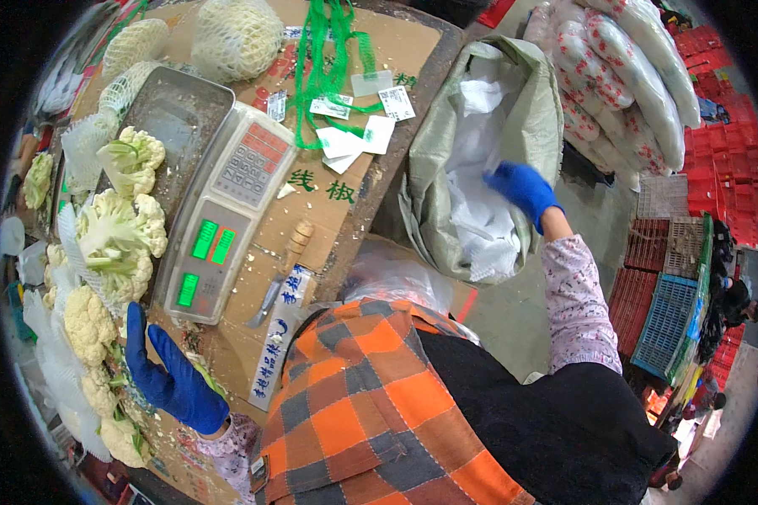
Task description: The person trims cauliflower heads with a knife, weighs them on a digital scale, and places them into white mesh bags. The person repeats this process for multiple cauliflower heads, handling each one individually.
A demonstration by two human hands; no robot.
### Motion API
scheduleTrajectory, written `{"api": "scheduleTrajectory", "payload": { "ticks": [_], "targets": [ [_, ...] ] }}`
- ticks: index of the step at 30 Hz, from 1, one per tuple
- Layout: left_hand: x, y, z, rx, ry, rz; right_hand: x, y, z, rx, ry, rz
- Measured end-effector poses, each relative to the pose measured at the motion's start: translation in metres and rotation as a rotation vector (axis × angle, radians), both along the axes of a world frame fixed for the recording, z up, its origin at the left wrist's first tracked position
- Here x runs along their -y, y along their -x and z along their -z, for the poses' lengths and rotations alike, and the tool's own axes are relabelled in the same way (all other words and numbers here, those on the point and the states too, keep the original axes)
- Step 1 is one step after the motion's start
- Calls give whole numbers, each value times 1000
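My left hand [170, 379], in a blue glove, is held above the cardboard-covered table with its fingers apart and nothing in them. Several cauliflower pieces [90, 325] lie beside it, and cut cauliflower florets [117, 237] sit further up, next to the weighing scale's pan. My right hand [523, 191], gloved in blue too, reaches over the mouth of a pale green woven sack [426, 151]. White foam net sleeves [486, 230] fill the sack. The right fingertips are near the sleeves; whether they grip one is hard to see. A digital scale [224, 233] with lit green displays stands on the table.
A curved knife [268, 297] with a wooden handle lies near the table edge. Green mesh strips [319, 63] and white labels [341, 145] lie further up. A net-wrapped cauliflower [237, 41] is at the back. Bagged goods [631, 69] and plastic crates [663, 315] stand to the right.
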State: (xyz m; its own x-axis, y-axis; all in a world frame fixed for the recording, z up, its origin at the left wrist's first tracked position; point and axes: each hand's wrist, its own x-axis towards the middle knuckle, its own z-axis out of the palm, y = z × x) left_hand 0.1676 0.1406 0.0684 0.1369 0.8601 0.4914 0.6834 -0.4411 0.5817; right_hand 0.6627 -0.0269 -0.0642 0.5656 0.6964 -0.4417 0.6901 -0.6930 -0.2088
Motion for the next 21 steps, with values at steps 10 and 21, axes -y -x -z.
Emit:
{"api": "scheduleTrajectory", "payload": {
  "ticks": [10,21],
  "targets": [
    [9,-31,-3,-144,24,236,25,38,8,-41,94,-269],
    [4,-126,-30,150,94,886,-96,121,-206,-565,-557,-466]
  ]
}}
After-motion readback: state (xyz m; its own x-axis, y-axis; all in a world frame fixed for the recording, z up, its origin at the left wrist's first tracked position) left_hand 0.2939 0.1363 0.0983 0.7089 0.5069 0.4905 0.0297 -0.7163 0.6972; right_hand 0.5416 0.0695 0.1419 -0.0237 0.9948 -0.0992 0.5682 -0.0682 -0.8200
